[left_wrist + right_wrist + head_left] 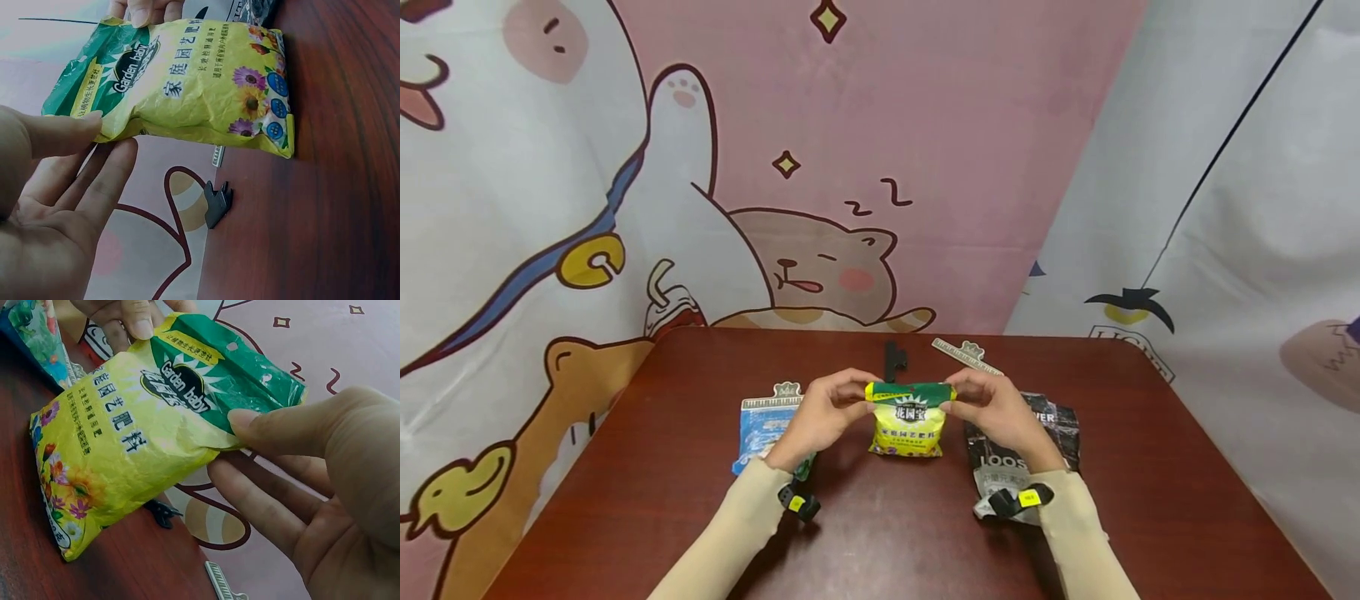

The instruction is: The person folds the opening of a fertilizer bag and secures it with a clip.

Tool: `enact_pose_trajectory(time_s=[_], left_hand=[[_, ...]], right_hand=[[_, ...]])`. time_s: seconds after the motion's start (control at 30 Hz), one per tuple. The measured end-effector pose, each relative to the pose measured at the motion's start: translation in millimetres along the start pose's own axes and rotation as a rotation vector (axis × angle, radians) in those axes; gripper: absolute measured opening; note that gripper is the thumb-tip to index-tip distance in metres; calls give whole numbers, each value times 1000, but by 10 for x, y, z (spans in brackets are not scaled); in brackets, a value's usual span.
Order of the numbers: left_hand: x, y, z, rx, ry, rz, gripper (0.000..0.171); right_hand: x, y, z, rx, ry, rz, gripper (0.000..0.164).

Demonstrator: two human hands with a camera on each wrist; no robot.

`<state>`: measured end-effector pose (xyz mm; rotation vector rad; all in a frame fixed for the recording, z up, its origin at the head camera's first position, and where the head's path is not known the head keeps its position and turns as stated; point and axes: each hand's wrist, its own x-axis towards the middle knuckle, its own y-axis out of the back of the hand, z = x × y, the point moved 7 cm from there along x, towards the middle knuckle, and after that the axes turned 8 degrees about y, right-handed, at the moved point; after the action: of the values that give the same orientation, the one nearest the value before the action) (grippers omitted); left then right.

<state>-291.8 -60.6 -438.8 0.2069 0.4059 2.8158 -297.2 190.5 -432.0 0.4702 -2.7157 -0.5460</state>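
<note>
Two hands hold the yellow bag between them over the middle of the table. Taking that bag as the dial's centre, with 12 o'clock at the far edge, the left hand comes in at 9 and the right hand at 3. Each has its fingers clamped on an upper corner, thumb on the front face and other fingers behind. Holding both ends probably keeps the green top band level and taut, while the weight hangs below. The bag is roughly upright, printed face towards the person; whether its bottom edge touches the table I cannot tell.

It is plump, and its print names garden fertiliser, but the opaque wrapper hides what is inside. The blue bag lies at 9 o'clock, partly behind the left arm, a silver clip across its top edge, presumably to keep it closed. The black bag lies between 3 and 4, partly under the right arm; its contents are hidden too. A second silver clip lies at 1 o'clock and a black clip at 12, both seemingly loose and just beyond the hands, likely within easy reach.
</note>
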Motion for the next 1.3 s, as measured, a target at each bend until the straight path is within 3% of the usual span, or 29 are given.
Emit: enact_pose_trajectory(time_s=[0.27, 0.5, 0.7, 1.1, 1.3], left_hand=[[-10, -1, 44, 9, -87, 11, 40], [-23, -1, 127, 73, -184, 8, 32], [-30, -1, 119, 109, -170, -7, 33], [-13, -27, 102, 91, -142, -51, 42], [-6, -32, 39, 194, -71, -46, 39]], right_hand=[[-7, -12, -63, -21, 66, -49, 41], [-1, -13, -137, -48, 125, -77, 45], [-9, -37, -213, -106, 166, -92, 40], [-10, -53, -169, -154, 101, -59, 46], [-4, -41, -141, -256, 89, -40, 44]])
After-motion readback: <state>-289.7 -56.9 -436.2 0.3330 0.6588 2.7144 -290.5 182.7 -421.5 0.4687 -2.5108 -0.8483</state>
